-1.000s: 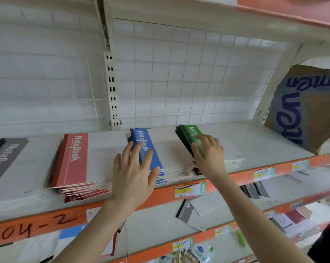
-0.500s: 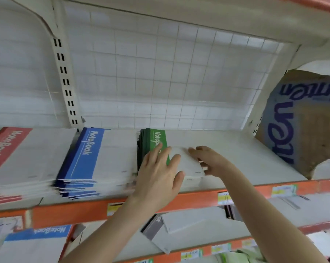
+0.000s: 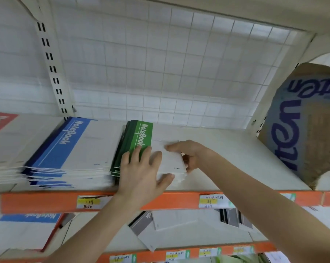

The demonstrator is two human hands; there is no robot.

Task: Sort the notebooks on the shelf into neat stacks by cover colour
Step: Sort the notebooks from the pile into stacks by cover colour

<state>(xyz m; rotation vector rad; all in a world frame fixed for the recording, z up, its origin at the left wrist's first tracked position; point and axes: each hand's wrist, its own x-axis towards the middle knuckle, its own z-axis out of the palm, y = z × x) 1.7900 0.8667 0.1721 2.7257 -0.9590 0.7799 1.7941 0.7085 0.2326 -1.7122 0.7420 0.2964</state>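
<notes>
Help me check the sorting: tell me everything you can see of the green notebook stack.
The green notebook stack is a pile of thin, paper-covered notebooks, white with a green band printed "NoteBook" along the left edge. It lies flat on the upper shelf, just right of the blue stack, and its front edges are slightly uneven. The left hand presses flat on its top. The right hand grips its right edge, fingers on top.

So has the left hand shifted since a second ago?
Yes. The left hand moved right: it lay on the blue stack, and now it rests on the green stack.
</notes>
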